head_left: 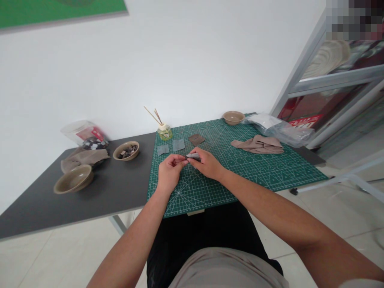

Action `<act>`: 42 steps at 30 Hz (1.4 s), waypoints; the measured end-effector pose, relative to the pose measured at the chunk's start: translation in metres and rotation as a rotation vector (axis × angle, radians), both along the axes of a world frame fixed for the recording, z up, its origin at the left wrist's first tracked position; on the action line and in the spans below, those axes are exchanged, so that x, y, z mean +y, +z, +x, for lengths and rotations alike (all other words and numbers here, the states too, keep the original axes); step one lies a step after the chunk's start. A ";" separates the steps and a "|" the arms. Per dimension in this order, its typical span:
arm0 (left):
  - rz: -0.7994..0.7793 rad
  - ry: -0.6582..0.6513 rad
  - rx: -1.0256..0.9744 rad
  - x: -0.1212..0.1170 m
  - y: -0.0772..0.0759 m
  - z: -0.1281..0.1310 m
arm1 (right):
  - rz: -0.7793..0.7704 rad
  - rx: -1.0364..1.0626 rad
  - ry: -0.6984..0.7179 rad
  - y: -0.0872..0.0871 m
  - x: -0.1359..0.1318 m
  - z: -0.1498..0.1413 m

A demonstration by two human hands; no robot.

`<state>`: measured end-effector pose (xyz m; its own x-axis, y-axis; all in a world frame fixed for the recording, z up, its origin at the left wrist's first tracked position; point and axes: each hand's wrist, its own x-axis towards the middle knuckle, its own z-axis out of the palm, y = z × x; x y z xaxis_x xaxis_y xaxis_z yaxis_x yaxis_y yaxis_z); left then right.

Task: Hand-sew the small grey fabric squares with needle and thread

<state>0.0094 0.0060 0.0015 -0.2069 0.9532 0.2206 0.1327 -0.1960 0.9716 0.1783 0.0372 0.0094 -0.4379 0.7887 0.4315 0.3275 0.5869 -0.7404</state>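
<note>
Near the centre of the frame, the right hand (208, 163) is holding a small grey piece (194, 157) in a narrow grip, over the green cutting mat (210, 192). The left hand (170, 172) is pinching the left end between thumb and fingers; the dark tip there is appearing too small to identify.

Probable hazards:

1. Slippage. The fingertips are covering most of the grey piece and leaving little to hold. Uneven pressure is likely the main cause of a drop onto the mat.

2. Finger contact. Both sets of fingertips are working close together; if one grip is failing, one hand could be striking the other.

3. Displacement. Two grey squares (179, 145) and a brown square (196, 139) are lying loose just beyond the hands. A forward knuckle movement could be pushing them out of place.

4. Tipping. The reed diffuser (165, 132), upper centre-left, is standing behind the grey squares; a careless reach could be toppling it and wetting the mat
</note>
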 end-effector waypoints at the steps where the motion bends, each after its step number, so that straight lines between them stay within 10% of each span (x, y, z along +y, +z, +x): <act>1: 0.001 -0.001 -0.002 0.000 -0.001 0.000 | -0.003 0.003 -0.005 0.000 0.000 0.000; 22: 0.071 0.004 -0.122 0.002 -0.001 -0.002 | -0.117 0.042 -0.052 -0.014 0.010 -0.003; 28: 0.047 -0.059 -0.132 0.001 0.000 0.000 | 0.109 0.044 -0.173 -0.010 0.008 -0.002; 33: 0.012 -0.070 0.023 -0.001 0.000 0.000 | -0.101 0.066 0.087 -0.002 0.002 0.000; 42: 0.002 -0.149 0.175 -0.003 -0.001 0.003 | -0.269 0.190 0.050 -0.006 0.008 0.000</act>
